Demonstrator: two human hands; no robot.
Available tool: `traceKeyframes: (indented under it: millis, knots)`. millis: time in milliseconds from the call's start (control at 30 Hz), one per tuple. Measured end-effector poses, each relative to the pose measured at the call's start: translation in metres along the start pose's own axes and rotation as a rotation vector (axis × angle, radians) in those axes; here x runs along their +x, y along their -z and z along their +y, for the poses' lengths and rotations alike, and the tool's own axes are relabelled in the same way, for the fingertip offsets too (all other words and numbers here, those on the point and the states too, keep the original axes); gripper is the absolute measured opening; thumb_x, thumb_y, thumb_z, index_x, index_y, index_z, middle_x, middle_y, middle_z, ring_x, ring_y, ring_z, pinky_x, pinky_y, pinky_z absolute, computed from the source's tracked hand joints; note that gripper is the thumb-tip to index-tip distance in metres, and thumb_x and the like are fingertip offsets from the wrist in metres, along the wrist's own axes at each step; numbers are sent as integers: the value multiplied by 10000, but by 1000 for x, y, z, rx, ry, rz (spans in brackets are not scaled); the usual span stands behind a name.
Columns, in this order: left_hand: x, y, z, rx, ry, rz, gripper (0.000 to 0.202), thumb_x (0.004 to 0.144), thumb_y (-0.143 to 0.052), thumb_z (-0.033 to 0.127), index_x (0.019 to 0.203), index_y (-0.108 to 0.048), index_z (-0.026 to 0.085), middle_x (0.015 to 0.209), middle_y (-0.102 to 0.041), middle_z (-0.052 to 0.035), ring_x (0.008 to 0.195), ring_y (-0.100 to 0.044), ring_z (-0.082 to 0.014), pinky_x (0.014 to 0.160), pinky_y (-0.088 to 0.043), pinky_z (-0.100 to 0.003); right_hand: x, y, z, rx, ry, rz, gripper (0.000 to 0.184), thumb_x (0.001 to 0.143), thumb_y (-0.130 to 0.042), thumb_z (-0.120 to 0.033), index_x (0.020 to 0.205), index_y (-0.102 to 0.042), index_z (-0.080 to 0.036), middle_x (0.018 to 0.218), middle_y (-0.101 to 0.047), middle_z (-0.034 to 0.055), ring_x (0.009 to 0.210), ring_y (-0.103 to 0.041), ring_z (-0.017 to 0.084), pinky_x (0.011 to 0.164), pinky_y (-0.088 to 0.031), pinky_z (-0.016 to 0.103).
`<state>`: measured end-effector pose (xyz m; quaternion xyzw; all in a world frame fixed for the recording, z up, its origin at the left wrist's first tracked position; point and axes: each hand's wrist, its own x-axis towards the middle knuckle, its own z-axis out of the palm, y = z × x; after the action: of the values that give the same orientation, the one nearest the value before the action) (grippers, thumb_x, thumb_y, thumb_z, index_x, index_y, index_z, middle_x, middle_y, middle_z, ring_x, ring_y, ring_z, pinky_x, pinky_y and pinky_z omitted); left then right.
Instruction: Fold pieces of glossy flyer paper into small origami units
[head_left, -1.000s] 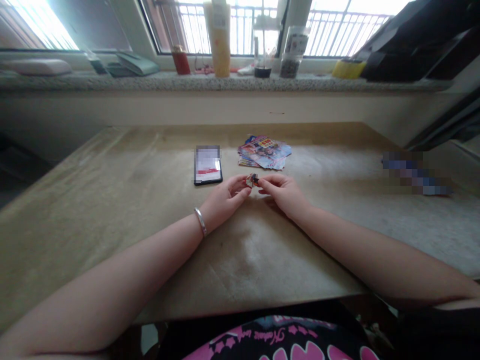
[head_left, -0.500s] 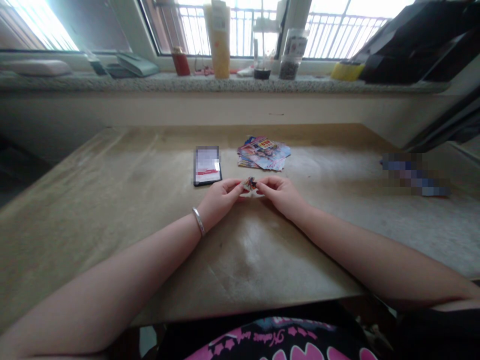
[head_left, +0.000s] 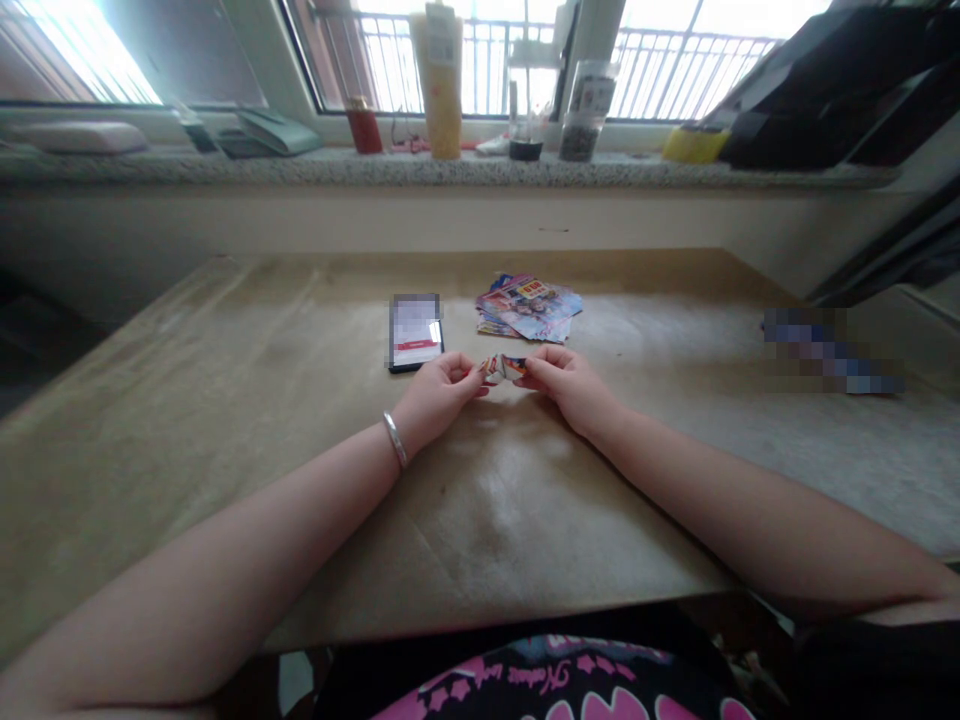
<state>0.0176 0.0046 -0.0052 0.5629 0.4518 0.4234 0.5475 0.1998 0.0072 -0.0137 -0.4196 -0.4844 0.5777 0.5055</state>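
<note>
Between my two hands is a small piece of folded printed paper [head_left: 503, 368], white with orange and dark patches. My left hand [head_left: 448, 388], with a silver bangle at the wrist, pinches its left end between thumb and fingers. At the right end, the thumb and fingers of my right hand [head_left: 564, 383] are closed on it. The paper is held just over the table, creased in the middle. Just beyond it lies a fanned pile of glossy printed sheets [head_left: 531, 305]. A phone-like device [head_left: 416, 335] with a lit screen rests beside my left hand.
The pale table [head_left: 225, 450] runs up to the wall below a stone windowsill [head_left: 285, 172]. On the sill stand a yellow bottle [head_left: 439, 85], a red jar [head_left: 364, 127], a clear container [head_left: 587, 115] and a black bag [head_left: 817, 90]. A blurred strip [head_left: 825, 352] lies at the table's right.
The folded paper has been turned and spread between my fingers, showing more of its orange and dark print. Both hands have shifted only slightly; the pile and device stay put.
</note>
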Motion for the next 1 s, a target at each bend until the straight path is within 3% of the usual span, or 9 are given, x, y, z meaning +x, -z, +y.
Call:
traceKeyframes:
  millis: [333,567,800,1000]
  knots:
    - [-1,0,2,71,-8,9,297,678,-702,359,663,-488,154,657,-633,0,648,-628,-120,592,-477,-220,2,0,0,77,-66,28,294,589,-750,-355,618,-508,-190,692,-588,-34,685,-583,93,683,-549,237]
    - [0,-1,1,-29,-52,1,322,657,-690,328,650,-411,167,679,-604,30,685,-643,-114,705,-538,-277,2,0,-4,168,-134,48,288,643,-703,-273,597,-428,-201,673,-592,-27,616,-575,85,645,-573,242]
    - [-4,-3,3,94,-40,-12,238,673,-665,292,651,-470,156,626,-608,23,595,-597,-86,555,-451,-186,0,-3,-2,6,-36,-4,186,647,-669,-276,714,-515,-196,706,-603,-40,656,-592,84,617,-550,219]
    - [-4,-2,3,105,-61,-28,282,690,-670,358,670,-469,162,653,-613,15,609,-597,-98,552,-441,-199,-3,-3,2,-148,25,-48,270,683,-697,-385,805,-531,-212,741,-628,-40,662,-604,98,662,-550,266]
